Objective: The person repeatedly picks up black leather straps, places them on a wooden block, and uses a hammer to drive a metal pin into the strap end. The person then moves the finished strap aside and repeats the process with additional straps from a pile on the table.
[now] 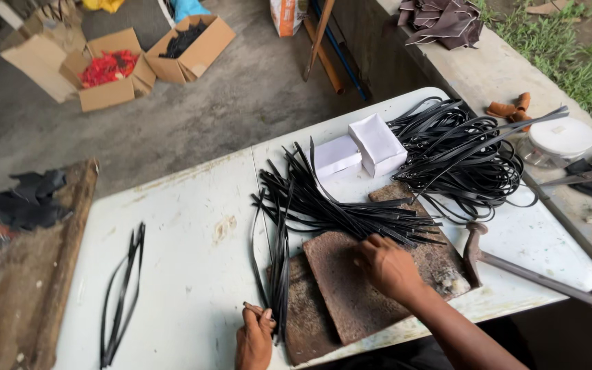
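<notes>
hands [323, 301]: 2 | white boxes [361, 151]: 2 | cardboard boxes [114, 68]: 3 | hammer [515, 267]: 1

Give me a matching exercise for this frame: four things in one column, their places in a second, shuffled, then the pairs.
Things:
1. hammer
2. white boxes
3. coil of black straps
4. small strap bundle

Places:
A. alone on the table's left part
B. table's far right, by the ledge
C. near right edge, beside the rusty plates
D. far side, between strap pile and coil

Pairs: 1-C, 2-D, 3-B, 4-A
</notes>
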